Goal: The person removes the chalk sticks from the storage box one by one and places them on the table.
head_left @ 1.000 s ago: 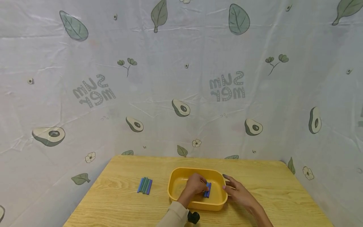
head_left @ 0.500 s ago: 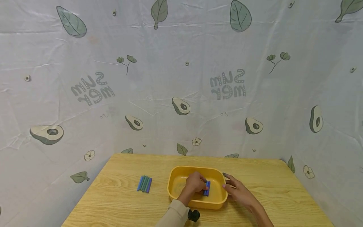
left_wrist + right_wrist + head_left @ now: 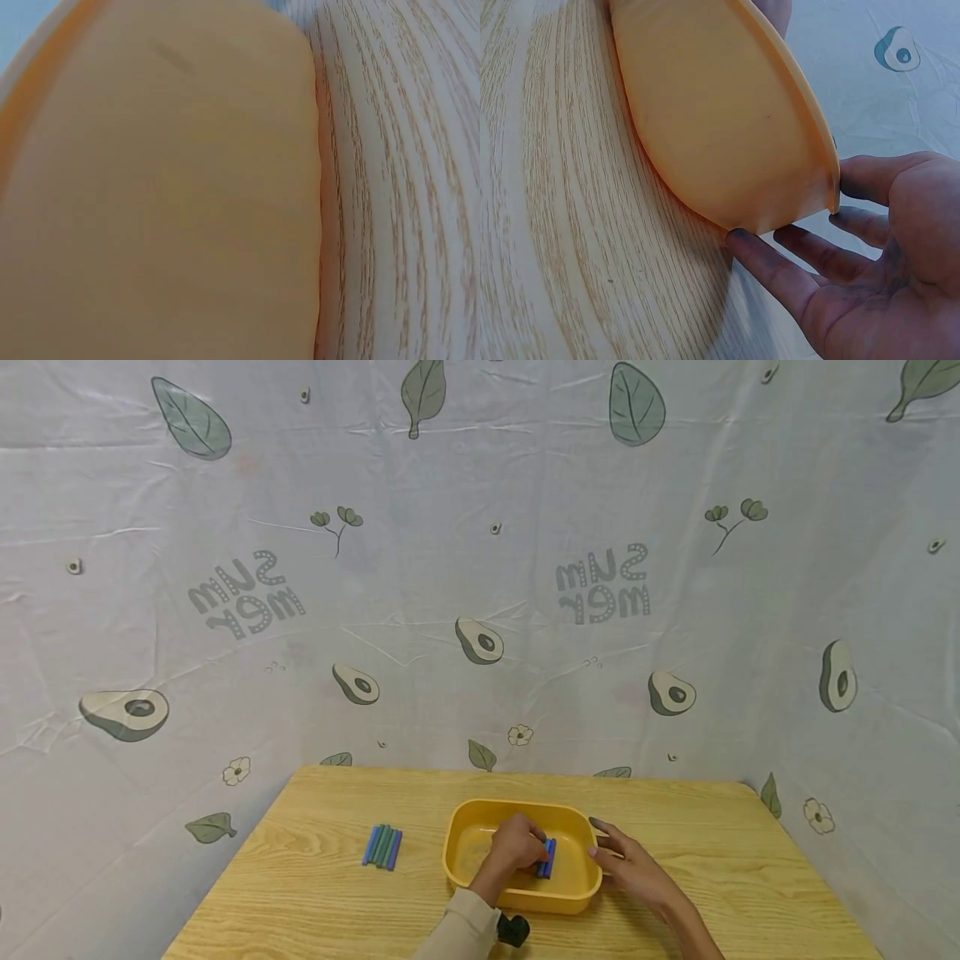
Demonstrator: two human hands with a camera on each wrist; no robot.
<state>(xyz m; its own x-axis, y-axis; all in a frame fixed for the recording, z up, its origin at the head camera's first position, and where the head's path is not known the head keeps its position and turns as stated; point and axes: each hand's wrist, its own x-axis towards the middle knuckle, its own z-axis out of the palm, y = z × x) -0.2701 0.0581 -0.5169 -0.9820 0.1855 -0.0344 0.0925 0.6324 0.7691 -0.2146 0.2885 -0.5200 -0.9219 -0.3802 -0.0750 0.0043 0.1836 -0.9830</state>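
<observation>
Inside the yellow plastic tub [image 3: 465,827] my left hand [image 3: 513,845] reaches in with curled fingers, pinching at a small coloured stick that is mostly hidden under it. Right beside its fingertips lie a blue and a purple stick [image 3: 550,860], side by side on the tub's floor. My right hand [image 3: 633,872] holds the tub's right end. In the right wrist view its thumb [image 3: 866,176] meets the rim, while the fingers [image 3: 769,266] spread along the outer wall and lower edge. The left wrist view shows only the tub's outer wall [image 3: 165,187] and the tabletop.
Left of the tub, several blue, green and purple sticks [image 3: 382,847] lie in a close row on the wooden table [image 3: 315,902]. A pale curtain [image 3: 420,577] printed with avocados and leaves hangs behind and at both sides. A black strap [image 3: 513,930] shows at the left wrist.
The head view has tilted slightly. Both hands, the tub and the sticks stay nearly where they were, with only slight movement of the left fingers at the sticks.
</observation>
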